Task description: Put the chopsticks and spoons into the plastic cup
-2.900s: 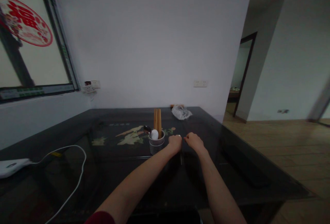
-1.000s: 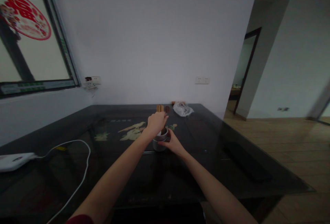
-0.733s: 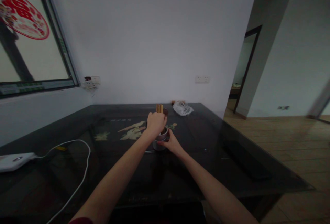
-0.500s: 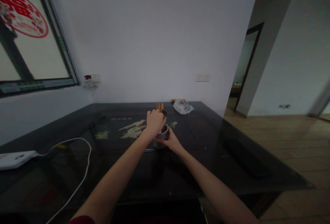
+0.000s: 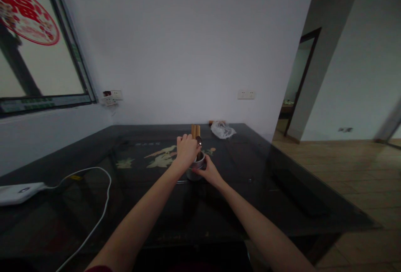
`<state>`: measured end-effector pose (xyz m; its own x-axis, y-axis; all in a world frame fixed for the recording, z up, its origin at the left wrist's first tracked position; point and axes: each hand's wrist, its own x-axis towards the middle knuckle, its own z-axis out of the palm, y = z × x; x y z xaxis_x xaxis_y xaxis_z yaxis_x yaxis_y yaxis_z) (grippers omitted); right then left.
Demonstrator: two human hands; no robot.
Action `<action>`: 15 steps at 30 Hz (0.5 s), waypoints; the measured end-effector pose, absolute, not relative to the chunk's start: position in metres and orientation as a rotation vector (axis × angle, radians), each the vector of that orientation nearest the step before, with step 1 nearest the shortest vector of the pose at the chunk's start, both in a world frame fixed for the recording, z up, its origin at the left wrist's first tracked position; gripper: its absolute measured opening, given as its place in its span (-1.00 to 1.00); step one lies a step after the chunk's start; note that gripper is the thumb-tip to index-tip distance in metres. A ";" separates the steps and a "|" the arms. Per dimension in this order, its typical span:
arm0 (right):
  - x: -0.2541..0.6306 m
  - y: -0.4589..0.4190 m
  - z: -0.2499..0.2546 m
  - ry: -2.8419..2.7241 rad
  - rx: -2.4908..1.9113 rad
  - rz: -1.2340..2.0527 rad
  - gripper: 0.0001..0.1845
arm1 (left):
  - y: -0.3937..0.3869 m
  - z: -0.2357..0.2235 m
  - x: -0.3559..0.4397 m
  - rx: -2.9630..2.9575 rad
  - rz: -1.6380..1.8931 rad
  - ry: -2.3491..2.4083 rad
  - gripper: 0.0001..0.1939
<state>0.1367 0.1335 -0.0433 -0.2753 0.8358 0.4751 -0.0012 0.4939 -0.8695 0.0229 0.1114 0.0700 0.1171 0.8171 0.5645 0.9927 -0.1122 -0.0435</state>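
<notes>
My right hand (image 5: 211, 171) wraps cup (image 5: 196, 165) just left of it. My left hand (image 5: 187, 148) bent above cup, beside chopsticks (image 5: 196, 131) and spoon (image 5: 199, 140); pinch hidden. Seemingly adjusting contents; next move needs firm brace.

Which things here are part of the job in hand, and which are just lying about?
In hand:
cup, right hand around its side
chopsticks and spoon, at the left hand, grip hidden

Lying about:
plastic bag
white device with cable
dark shape at right, too dim to identify
</notes>
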 end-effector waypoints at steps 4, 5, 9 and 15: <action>0.136 0.134 -0.044 -1.644 -0.719 0.988 -0.13 | 0.107 0.074 0.020 -2.010 -0.634 -1.749 -0.71; 0.136 0.134 -0.044 -1.646 -0.709 0.995 -0.13 | 0.106 0.076 0.019 -2.011 -0.660 -1.745 -0.70; 0.136 0.134 -0.044 -1.641 -0.685 1.012 -0.13 | 0.099 0.083 0.009 -2.012 -0.890 -1.693 -0.73; 0.138 0.131 -0.042 -1.645 -0.695 1.046 -0.12 | 0.087 0.063 -0.017 -1.947 -1.745 -1.545 -0.76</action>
<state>0.1377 0.1313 -0.0417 -0.3111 0.8387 0.4471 -0.0491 0.4556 -0.8888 -0.0174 0.0868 0.0629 -0.1745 0.5904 0.7880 0.7106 -0.4785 0.5159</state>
